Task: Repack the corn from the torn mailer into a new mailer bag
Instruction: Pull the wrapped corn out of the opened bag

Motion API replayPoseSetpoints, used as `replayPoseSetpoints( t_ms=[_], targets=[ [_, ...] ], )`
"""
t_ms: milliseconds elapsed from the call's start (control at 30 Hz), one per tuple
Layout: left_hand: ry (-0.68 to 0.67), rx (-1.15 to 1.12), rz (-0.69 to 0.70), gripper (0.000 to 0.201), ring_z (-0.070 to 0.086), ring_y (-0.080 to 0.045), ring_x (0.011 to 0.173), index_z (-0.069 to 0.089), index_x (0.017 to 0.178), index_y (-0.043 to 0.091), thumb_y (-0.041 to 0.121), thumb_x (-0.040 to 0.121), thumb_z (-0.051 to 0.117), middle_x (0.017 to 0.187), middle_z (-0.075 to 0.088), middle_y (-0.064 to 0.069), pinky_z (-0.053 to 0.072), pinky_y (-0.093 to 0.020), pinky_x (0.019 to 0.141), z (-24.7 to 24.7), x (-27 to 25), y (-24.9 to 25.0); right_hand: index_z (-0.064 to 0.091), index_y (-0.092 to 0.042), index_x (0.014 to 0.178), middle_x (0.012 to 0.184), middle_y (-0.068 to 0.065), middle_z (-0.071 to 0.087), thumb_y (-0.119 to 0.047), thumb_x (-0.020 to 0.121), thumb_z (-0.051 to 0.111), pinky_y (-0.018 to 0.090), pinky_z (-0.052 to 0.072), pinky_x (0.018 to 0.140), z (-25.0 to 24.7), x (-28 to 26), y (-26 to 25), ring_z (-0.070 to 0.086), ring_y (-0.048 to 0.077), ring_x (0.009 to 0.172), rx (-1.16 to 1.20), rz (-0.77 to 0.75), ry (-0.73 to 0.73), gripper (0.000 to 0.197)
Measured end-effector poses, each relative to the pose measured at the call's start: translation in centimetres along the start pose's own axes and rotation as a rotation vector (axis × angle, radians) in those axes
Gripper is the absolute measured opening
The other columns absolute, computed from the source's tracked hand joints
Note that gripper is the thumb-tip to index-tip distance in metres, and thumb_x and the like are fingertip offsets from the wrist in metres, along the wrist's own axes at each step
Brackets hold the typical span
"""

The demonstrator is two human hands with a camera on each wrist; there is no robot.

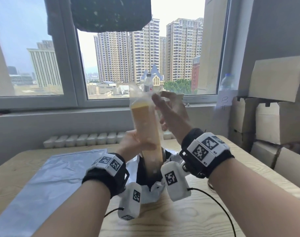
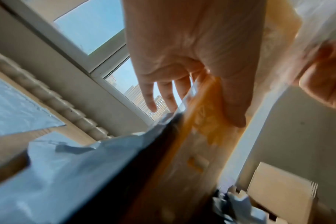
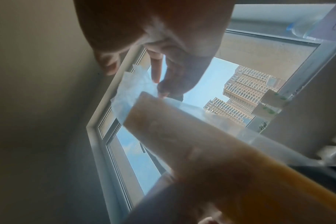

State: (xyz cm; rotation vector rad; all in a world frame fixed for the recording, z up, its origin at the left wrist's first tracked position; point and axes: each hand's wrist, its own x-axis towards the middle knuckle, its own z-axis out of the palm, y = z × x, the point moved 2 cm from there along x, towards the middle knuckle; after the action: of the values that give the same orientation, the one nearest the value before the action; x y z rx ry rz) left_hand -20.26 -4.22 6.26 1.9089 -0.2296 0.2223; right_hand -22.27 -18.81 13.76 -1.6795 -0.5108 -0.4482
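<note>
A long yellow corn pack in clear plastic stands upright, its lower end still inside the torn silver mailer, whose black lining shows. My left hand grips the corn round its middle. My right hand is up at the top of the pack and pinches the loose clear wrapper there. The new grey mailer bag lies flat on the table to the left. The corn's bottom end is hidden in the torn mailer.
The wooden table runs up to a radiator under the window. Stacked cardboard boxes stand at the right. A water bottle and a paper cup sit on the sill.
</note>
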Motion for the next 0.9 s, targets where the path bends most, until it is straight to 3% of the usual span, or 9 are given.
replayPoseSetpoints(
  t_ms=[67,133,233,333,467,600,733,800,900],
  targets=[
    [0.045,-0.069,0.012,0.029,0.071,-0.021,0.091,0.074,0.090,0.013,0.005,0.064,0.084,0.091,0.076,-0.003,0.057,-0.035,0.083,-0.4,0.0,0.7,0.041,-0.024,0.136,0.122,0.002,0.056,-0.062,0.072,0.067,0.032,0.053,0.075,0.2,0.0,0.4,0.058,0.016,0.100,-0.159,0.025,-0.048,0.079],
    [0.038,-0.085,0.042,0.027,0.072,-0.019,0.089,0.076,0.090,0.011,0.005,0.065,0.084,0.089,0.076,-0.004,0.058,-0.032,0.081,-0.7,0.3,1.4,0.037,-0.022,0.140,0.127,0.001,0.054,-0.055,0.065,0.078,0.037,0.051,0.088,0.5,-0.2,1.1,0.056,0.017,0.108,-0.244,0.087,-0.117,0.091],
    [0.043,-0.151,0.080,0.025,0.071,-0.009,0.072,0.074,0.093,0.008,0.001,0.070,0.080,0.083,0.074,-0.003,0.057,-0.020,0.065,-1.2,0.3,2.5,0.046,-0.019,0.133,0.114,-0.001,0.059,-0.042,0.068,0.081,0.024,0.052,0.073,0.5,-0.6,1.9,0.060,0.010,0.095,-0.248,0.152,-0.161,0.077],
    [0.131,-0.202,0.087,0.032,0.067,-0.017,0.080,0.072,0.101,0.003,0.008,0.071,0.081,0.095,0.073,-0.012,0.056,-0.028,0.076,-2.1,0.9,2.6,0.045,-0.021,0.135,0.118,-0.001,0.059,-0.040,0.068,0.080,0.028,0.054,0.080,-0.4,-0.8,2.8,0.059,0.013,0.101,-0.259,0.174,-0.121,0.078],
    [0.148,-0.304,0.069,0.042,0.067,-0.026,0.099,0.067,0.112,0.006,0.014,0.073,0.080,0.109,0.071,-0.013,0.055,-0.038,0.088,-2.9,1.3,2.3,0.042,-0.021,0.139,0.115,0.001,0.064,-0.027,0.072,0.080,0.016,0.051,0.062,-1.0,-1.1,4.5,0.064,0.009,0.093,-0.279,0.302,-0.249,0.078],
    [0.097,-0.317,0.084,0.041,0.069,-0.019,0.092,0.065,0.115,0.008,0.014,0.076,0.077,0.105,0.072,-0.008,0.056,-0.034,0.085,-2.2,1.0,2.1,0.059,-0.017,0.119,0.102,0.000,0.069,-0.024,0.069,0.081,0.031,0.057,0.081,-0.4,-1.6,6.3,0.067,0.015,0.093,-0.405,0.339,-0.403,0.055],
    [0.072,-0.334,0.064,0.038,0.069,-0.015,0.084,0.064,0.116,0.006,0.017,0.081,0.073,0.101,0.073,-0.006,0.058,-0.033,0.081,-1.6,1.0,1.6,0.055,-0.023,0.110,0.101,-0.003,0.068,-0.017,0.073,0.079,0.025,0.056,0.071,0.0,-2.4,7.2,0.068,0.012,0.090,-0.342,0.370,-0.523,0.044],
    [0.019,-0.360,0.004,0.039,0.070,-0.016,0.090,0.061,0.121,0.006,0.025,0.087,0.066,0.108,0.071,-0.007,0.057,-0.033,0.084,-1.7,1.3,1.1,0.059,-0.020,0.109,0.099,-0.001,0.070,-0.021,0.074,0.078,0.027,0.058,0.070,-0.3,-2.3,7.4,0.070,0.013,0.087,-0.288,0.360,-0.488,0.040],
    [-0.076,-0.267,-0.111,0.052,0.066,-0.022,0.108,0.054,0.129,0.013,0.046,0.090,0.055,0.121,0.067,-0.006,0.049,-0.041,0.098,-1.2,1.7,-0.1,0.060,-0.013,0.113,0.098,0.005,0.070,-0.022,0.078,0.073,0.030,0.058,0.067,-1.4,-1.5,7.6,0.070,0.018,0.081,-0.197,0.367,-0.296,0.038]
  ],
)
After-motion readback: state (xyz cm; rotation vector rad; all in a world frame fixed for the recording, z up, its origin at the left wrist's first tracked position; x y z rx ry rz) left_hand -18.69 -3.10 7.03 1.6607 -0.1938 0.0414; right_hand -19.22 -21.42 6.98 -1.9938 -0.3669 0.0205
